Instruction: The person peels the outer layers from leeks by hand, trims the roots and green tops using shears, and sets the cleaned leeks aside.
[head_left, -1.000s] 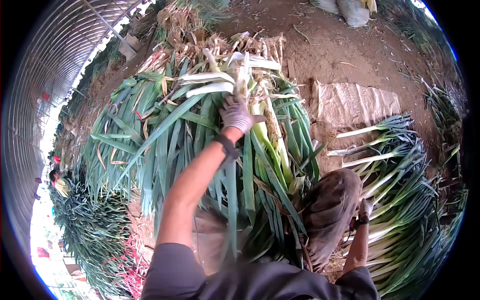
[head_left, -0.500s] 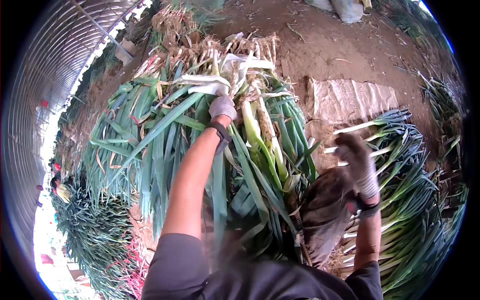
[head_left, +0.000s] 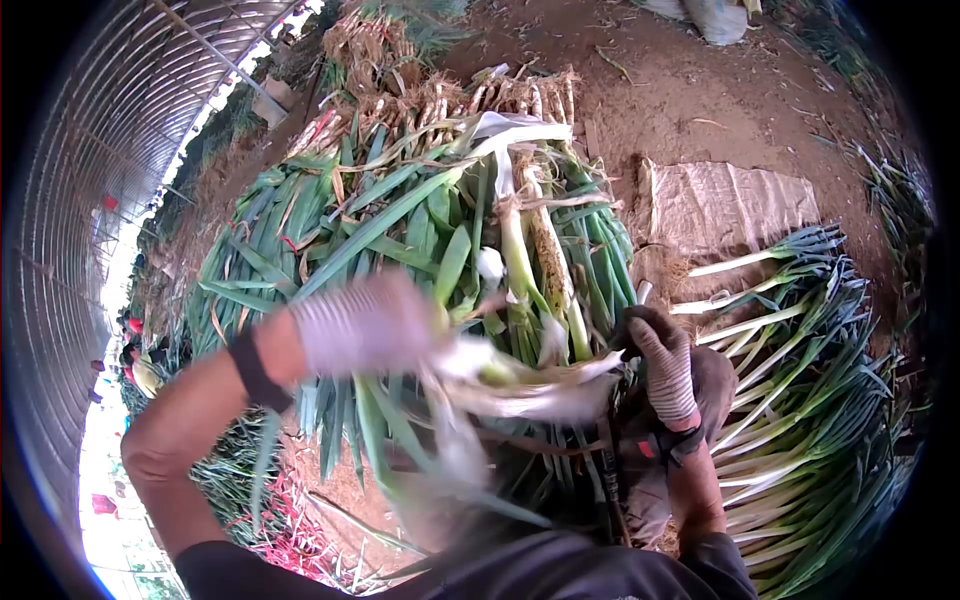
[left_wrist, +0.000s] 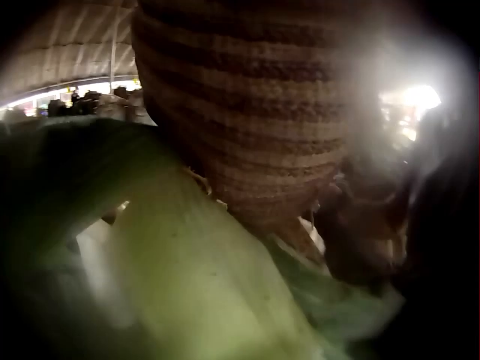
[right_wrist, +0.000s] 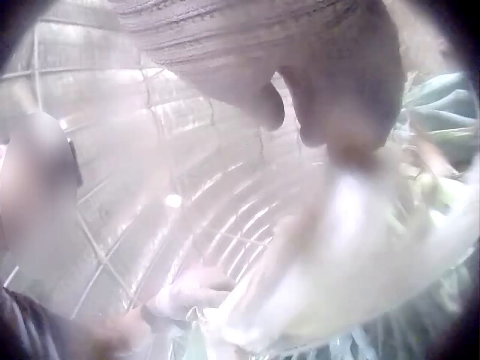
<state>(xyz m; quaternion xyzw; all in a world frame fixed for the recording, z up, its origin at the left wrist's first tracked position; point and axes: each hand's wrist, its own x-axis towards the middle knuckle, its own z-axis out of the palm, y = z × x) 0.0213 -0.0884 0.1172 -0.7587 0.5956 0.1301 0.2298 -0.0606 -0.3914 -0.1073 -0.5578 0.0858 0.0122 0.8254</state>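
A leek (head_left: 545, 395), blurred by motion, stretches across in front of the body between my two gloved hands. My left hand (head_left: 370, 325) grips it at the leafy side; in the left wrist view its pale green leaves (left_wrist: 202, 277) spread below the striped glove. At the other end, my right hand (head_left: 665, 365) pinches the white tip near the knee. The right wrist view shows this hand's fingertips (right_wrist: 349, 135) on the pale leek (right_wrist: 352, 217). Beyond the hands lies a heap of untrimmed leeks (head_left: 400, 200) with roots pointing away.
Cleaned leeks (head_left: 800, 360) lie in a row on the right, white ends toward the body. A tan sack sheet (head_left: 725, 205) is spread on the dirt floor (head_left: 680, 110). Pink string (head_left: 290, 520) and more greens lie at lower left.
My left hand has drawn a leek from the heap back toward the body and left. My right hand has risen from beside the knee and now holds the leek's white end.
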